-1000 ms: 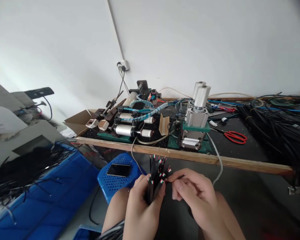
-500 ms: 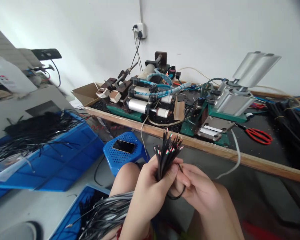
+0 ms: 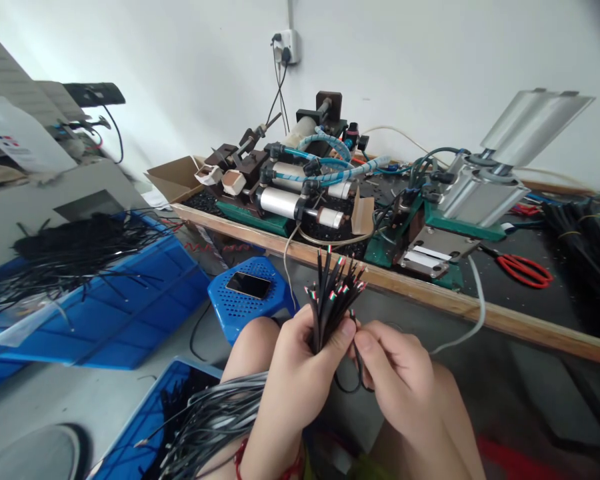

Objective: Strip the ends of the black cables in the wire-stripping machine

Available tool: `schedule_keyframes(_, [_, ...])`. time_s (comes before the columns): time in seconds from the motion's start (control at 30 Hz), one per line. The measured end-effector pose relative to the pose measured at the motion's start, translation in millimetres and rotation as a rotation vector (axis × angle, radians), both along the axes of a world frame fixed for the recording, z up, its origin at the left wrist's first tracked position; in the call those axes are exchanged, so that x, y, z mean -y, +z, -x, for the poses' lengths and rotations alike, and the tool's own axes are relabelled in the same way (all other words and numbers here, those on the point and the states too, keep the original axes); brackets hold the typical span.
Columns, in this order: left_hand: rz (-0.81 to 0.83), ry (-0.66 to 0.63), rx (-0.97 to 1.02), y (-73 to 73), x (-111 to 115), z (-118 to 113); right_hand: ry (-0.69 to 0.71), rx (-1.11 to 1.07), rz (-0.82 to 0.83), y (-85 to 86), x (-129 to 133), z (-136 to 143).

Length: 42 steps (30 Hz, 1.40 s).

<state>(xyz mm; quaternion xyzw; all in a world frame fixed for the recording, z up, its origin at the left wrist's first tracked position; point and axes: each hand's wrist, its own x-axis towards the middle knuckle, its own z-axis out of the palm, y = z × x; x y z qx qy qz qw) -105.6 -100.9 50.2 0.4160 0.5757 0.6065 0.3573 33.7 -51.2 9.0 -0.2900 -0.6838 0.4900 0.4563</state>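
A bunch of black cables [image 3: 329, 310] stands upright in my left hand [image 3: 300, 373], which is closed around it. Small red, white and green wire ends show at the cable tips. My right hand [image 3: 397, 373] is beside it, thumb and fingers pinching a single black cable [image 3: 358, 363] near its end. That cable loops down below both hands, and its tip points up next to my left thumb. More black and grey cables [image 3: 220, 413] lie across my left thigh. The lower part of the held bunch is hidden by my left hand.
A blue stool [image 3: 275, 308] with a phone [image 3: 249, 285] stands ahead. Blue crates [image 3: 145, 300] of black cables are at left. The wood-edged bench [image 3: 485, 303] carries pneumatic machines [image 3: 280, 202], red-handled scissors [image 3: 524, 269] and bundled cables [image 3: 580, 247].
My right hand has turned, and its thumb now presses on the single cable, whose tip shows beside the bunch. The view has shifted slightly.
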Motion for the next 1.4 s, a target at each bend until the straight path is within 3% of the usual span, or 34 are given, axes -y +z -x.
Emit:
schedule_keyframes(0.1, [0.000,-0.023,0.013,3.7,-0.2,-1.8,-0.033,-0.051,0.039,-0.8,3.4,6.5])
schedule_keyframes(0.3, [0.017,-0.032,0.022,7.3,-1.3,-1.7,0.034,-0.082,0.141,-3.9,-1.1,4.8])
schedule_keyframes(0.47, [0.061,0.008,-0.075,6.0,0.2,-2.2,-0.147,-0.109,0.127,4.1,1.1,-5.7])
schedule_keyframes(0.57, [0.049,-0.014,-0.101,6.3,-0.1,-3.7,-0.168,-0.116,0.087,11.4,3.3,-6.8])
schedule_keyframes(0.73, [0.031,-0.064,-0.119,4.0,-0.5,-3.9,-0.106,-0.101,0.115,15.7,-1.1,-3.5])
schedule_keyframes(1.03, [0.082,-0.028,-0.198,-3.1,2.5,-5.0,-0.041,-0.157,0.261,0.9,-7.4,-4.7])
schedule_keyframes(1.17, [0.072,-0.053,-0.143,-2.7,2.2,-4.9,-0.040,-0.239,0.351,-1.7,-6.1,0.3])
schedule_keyframes(1.4, [0.068,-0.046,0.041,-1.1,4.1,-4.7,0.015,-0.379,0.318,-0.1,-5.3,8.9])
